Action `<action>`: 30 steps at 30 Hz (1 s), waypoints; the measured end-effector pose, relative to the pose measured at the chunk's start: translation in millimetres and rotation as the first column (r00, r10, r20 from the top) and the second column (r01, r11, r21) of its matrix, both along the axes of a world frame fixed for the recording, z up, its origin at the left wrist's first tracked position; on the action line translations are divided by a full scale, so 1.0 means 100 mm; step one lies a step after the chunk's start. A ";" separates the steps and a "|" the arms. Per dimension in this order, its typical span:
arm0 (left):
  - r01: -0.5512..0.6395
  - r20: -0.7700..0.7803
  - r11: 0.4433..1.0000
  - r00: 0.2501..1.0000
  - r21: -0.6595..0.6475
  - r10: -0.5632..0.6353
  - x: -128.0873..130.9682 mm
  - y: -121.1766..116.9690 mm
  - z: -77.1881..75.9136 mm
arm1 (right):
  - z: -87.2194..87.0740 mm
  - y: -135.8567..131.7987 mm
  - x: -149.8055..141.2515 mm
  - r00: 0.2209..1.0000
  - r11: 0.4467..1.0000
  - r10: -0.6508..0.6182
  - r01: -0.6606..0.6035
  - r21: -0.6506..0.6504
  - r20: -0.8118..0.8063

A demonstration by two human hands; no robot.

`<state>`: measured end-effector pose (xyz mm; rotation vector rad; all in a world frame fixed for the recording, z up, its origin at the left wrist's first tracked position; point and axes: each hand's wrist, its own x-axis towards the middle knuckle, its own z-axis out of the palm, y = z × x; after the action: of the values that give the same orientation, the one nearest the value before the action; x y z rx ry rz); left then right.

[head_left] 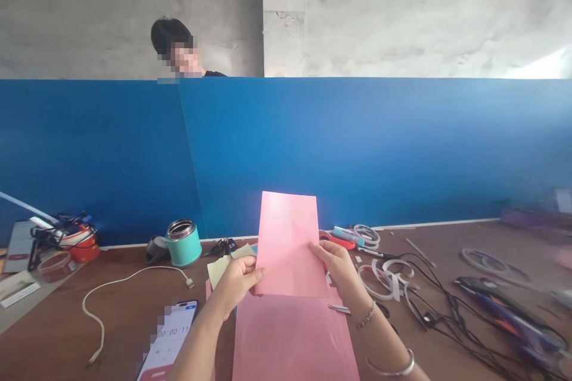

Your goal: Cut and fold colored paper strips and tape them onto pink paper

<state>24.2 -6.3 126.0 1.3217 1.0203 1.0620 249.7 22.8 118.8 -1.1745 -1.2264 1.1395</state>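
Observation:
A pink sheet of paper (289,232) is held up in front of me, tilted toward my view. My left hand (243,283) pinches its lower left edge between thumb and fingers. On the opposite side, my right hand (335,259) grips the right edge, thumb on the front face. Below it, a larger pink sheet (292,339) lies on the brown desk. Pale yellow paper pieces (218,268) stick out behind my left hand. The tip of a metal tool (338,308), perhaps scissors, shows beside my right wrist.
A phone (172,339) running a timer and a white cable (102,309) lie left. Behind them stands a turquoise cup (184,243). Coiled cables (384,280) and black wires (442,297) spread right. A blue partition (313,137) borders the desk; a person (172,38) is beyond it.

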 end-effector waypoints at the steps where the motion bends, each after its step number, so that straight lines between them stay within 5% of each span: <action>1: -0.029 -0.010 0.999 1.000 0.014 0.029 -0.01 0.02 -0.02 | 0.01 -0.01 0.00 1.000 1.000 0.008 -0.008 -0.007 0.028; 7: -0.176 0.031 0.984 0.984 0.033 0.175 -0.05 0.14 -0.16 | 0.13 -0.09 -0.03 0.983 0.983 0.135 -0.116 -0.143 0.126; 14: 0.001 0.045 1.000 0.999 0.012 -0.002 -0.09 0.12 -0.15 | 0.10 -0.05 -0.01 0.995 0.992 0.061 -0.052 -0.111 0.080; 21: 0.005 0.016 1.000 1.000 0.001 -0.005 -0.06 0.09 -0.12 | -0.02 0.04 0.09 0.994 0.996 0.089 -0.089 -0.017 0.058; 30: -0.250 0.034 0.968 0.968 0.000 0.250 -0.07 0.08 -0.05 | -0.14 0.14 0.23 0.960 0.979 0.203 -0.206 -0.004 0.191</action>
<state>17.7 1.8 121.2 1.1951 1.1816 1.2714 273.2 36.7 104.3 -1.1861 -1.5305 1.1859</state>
